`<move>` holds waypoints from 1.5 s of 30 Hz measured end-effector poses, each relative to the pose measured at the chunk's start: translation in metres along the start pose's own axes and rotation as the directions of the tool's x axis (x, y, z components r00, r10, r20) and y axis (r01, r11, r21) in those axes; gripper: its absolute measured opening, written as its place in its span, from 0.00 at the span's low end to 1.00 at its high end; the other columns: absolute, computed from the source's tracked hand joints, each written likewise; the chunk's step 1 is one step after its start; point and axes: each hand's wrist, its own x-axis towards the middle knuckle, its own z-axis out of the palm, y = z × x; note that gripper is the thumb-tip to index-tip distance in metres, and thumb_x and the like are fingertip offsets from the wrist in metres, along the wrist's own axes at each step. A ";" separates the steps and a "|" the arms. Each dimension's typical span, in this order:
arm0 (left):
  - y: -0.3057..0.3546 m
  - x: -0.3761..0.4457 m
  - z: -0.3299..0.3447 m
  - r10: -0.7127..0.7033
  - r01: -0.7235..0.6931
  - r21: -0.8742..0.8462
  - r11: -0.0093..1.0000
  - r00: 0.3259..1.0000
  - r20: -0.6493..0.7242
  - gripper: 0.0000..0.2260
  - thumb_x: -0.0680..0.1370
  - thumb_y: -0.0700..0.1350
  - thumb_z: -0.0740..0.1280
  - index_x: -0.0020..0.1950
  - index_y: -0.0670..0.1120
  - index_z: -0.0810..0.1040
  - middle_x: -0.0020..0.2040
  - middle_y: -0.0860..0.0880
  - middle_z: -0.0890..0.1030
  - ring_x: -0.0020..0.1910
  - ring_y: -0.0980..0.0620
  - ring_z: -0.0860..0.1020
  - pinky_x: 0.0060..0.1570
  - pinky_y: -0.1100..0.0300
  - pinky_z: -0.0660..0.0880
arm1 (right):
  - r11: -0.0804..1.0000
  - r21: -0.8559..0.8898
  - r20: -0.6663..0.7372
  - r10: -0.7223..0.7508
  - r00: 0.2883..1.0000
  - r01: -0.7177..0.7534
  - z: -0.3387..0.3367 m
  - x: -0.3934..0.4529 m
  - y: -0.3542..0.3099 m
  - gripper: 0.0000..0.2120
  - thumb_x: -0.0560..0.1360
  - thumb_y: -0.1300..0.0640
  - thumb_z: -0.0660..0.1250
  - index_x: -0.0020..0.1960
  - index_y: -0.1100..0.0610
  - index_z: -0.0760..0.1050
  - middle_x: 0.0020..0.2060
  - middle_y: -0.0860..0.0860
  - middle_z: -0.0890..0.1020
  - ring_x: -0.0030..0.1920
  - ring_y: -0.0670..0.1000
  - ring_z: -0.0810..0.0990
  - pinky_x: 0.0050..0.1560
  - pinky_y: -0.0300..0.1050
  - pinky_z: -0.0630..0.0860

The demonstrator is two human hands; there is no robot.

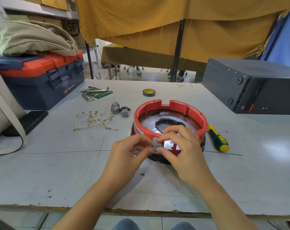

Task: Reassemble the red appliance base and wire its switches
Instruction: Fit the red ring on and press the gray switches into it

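Red appliance base [170,113] sits centre frame on the grey worktable [240,163], open side up, rim notch at the far side. Both hands meet at its near rim. Left hand [129,153] and right hand [182,146] each pinch a small grey switch [155,144] between curled fingers and thumb, holding it against the near wall of the base.

Step in hand, by judgement: seating the first switch into its rim cut-out; wiring not yet begun. Two more switches [120,109] and the white leads [94,121] with brass terminals lie left of the base. Screwdriver [218,138] lies just right of it.

Next move calls for squaring the switch to the opening and pressing evenly; whether it has latched cannot be told.
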 end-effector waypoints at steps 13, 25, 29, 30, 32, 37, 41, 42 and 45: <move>0.001 0.009 0.000 -0.039 0.039 0.014 0.999 0.999 0.024 0.05 0.70 0.40 0.74 0.43 0.46 0.80 0.39 0.52 0.83 0.38 0.56 0.82 0.41 0.65 0.78 | 0.999 0.032 -0.005 -0.011 1.000 0.011 0.001 0.005 0.000 0.05 0.70 0.57 0.73 0.45 0.51 0.80 0.48 0.43 0.79 0.52 0.41 0.74 0.57 0.44 0.65; -0.002 0.014 0.004 -0.065 0.066 0.094 0.993 0.998 -0.012 0.06 0.71 0.41 0.73 0.41 0.52 0.80 0.36 0.55 0.82 0.38 0.58 0.80 0.41 0.64 0.77 | 0.999 0.022 0.003 0.032 0.999 -0.032 0.004 0.006 0.006 0.11 0.70 0.53 0.74 0.50 0.51 0.76 0.44 0.33 0.73 0.51 0.30 0.69 0.54 0.31 0.62; -0.003 0.018 0.001 0.054 -0.056 0.215 0.975 0.998 0.013 0.05 0.70 0.42 0.74 0.41 0.49 0.80 0.40 0.56 0.79 0.41 0.59 0.77 0.41 0.70 0.72 | 0.999 -0.017 0.034 0.037 0.999 -0.036 0.003 0.009 0.009 0.15 0.70 0.49 0.73 0.54 0.51 0.76 0.47 0.35 0.72 0.51 0.30 0.68 0.55 0.36 0.65; -0.004 0.020 -0.002 0.087 -0.092 0.249 0.964 0.996 0.030 0.05 0.70 0.42 0.75 0.42 0.48 0.80 0.43 0.55 0.78 0.44 0.59 0.76 0.43 0.72 0.70 | 0.999 -0.027 0.049 0.032 0.998 -0.031 0.002 0.010 0.010 0.15 0.70 0.48 0.72 0.54 0.52 0.77 0.48 0.37 0.72 0.50 0.32 0.68 0.56 0.39 0.67; -0.006 0.028 -0.008 0.109 -0.128 0.299 0.946 0.991 0.077 0.09 0.69 0.45 0.75 0.47 0.49 0.79 0.50 0.54 0.74 0.51 0.60 0.72 0.51 0.73 0.66 | 0.999 -0.042 0.078 0.025 0.997 -0.021 0.000 0.013 0.011 0.14 0.70 0.48 0.71 0.53 0.53 0.78 0.50 0.38 0.73 0.51 0.37 0.70 0.57 0.42 0.69; -0.009 0.051 -0.020 0.023 -0.137 0.321 0.937 0.943 0.333 0.22 0.69 0.54 0.73 0.62 0.56 0.75 0.61 0.61 0.72 0.65 0.62 0.65 0.65 0.67 0.62 | 0.997 -0.062 0.131 0.044 0.990 -0.036 -0.003 0.016 0.016 0.12 0.70 0.44 0.70 0.51 0.46 0.77 0.44 0.33 0.72 0.50 0.31 0.66 0.57 0.29 0.56; -0.012 0.058 -0.020 0.059 -0.169 0.275 0.946 0.927 0.370 0.16 0.68 0.53 0.75 0.54 0.56 0.79 0.53 0.61 0.77 0.59 0.61 0.70 0.60 0.67 0.66 | 0.994 -0.033 0.234 0.113 0.966 -0.108 -0.011 0.019 0.021 0.11 0.67 0.38 0.66 0.47 0.36 0.71 0.41 0.32 0.75 0.54 0.28 0.62 0.51 0.26 0.58; -0.013 0.059 -0.020 0.059 -0.170 0.274 0.946 0.926 0.373 0.15 0.68 0.54 0.75 0.53 0.57 0.79 0.51 0.60 0.77 0.57 0.60 0.70 0.59 0.65 0.67 | 0.992 -0.046 0.274 0.129 0.953 -0.121 -0.014 0.023 0.023 0.11 0.66 0.37 0.66 0.46 0.36 0.71 0.40 0.34 0.76 0.52 0.31 0.65 0.47 0.27 0.62; -0.013 0.062 -0.017 0.060 -0.176 0.272 0.946 0.921 0.386 0.14 0.67 0.55 0.75 0.50 0.56 0.78 0.46 0.61 0.76 0.53 0.58 0.71 0.54 0.63 0.68 | 0.989 -0.090 0.343 0.138 0.929 -0.114 -0.021 0.032 0.029 0.13 0.63 0.35 0.67 0.43 0.39 0.72 0.39 0.40 0.80 0.47 0.37 0.72 0.41 0.30 0.70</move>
